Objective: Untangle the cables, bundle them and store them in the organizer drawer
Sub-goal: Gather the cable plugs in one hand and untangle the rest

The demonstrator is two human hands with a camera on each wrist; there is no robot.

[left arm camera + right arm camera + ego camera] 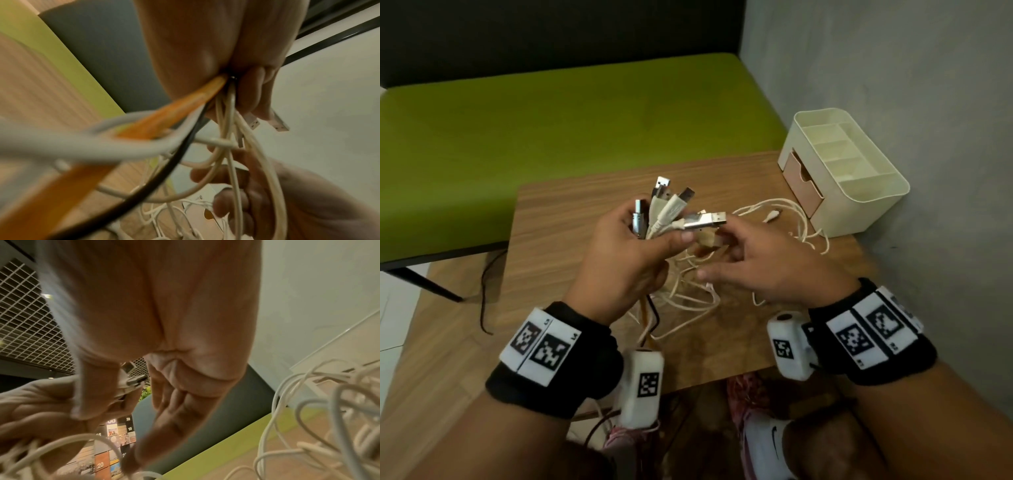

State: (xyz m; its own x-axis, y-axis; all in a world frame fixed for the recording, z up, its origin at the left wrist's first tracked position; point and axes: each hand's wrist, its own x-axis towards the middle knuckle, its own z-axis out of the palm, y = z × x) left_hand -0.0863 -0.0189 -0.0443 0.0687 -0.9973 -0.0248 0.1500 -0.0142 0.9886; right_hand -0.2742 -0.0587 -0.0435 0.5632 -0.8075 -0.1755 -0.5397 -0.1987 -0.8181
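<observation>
My left hand (640, 236) grips a bunch of cable ends, held above the wooden table (571, 212). Several USB plugs (671, 205) fan out above its fist. White, orange and black cables (681, 298) hang from it down to the table. From the left wrist view, the orange cable (174, 113), a black one (174, 162) and white ones (232, 146) leave the closed fist (246, 91). My right hand (739, 253) hovers just right of the plugs with relaxed, spread fingers (164, 410) and holds nothing. More white cable (784, 219) lies tangled near the cream organizer (859, 192), whose pink drawer (803, 186) faces left.
A green bench (551, 120) runs behind and left of the table. A grey wall (893, 68) stands right behind the organizer. A thin black cable (486, 291) hangs off the table's left edge. Shoes (767, 442) show below the near edge.
</observation>
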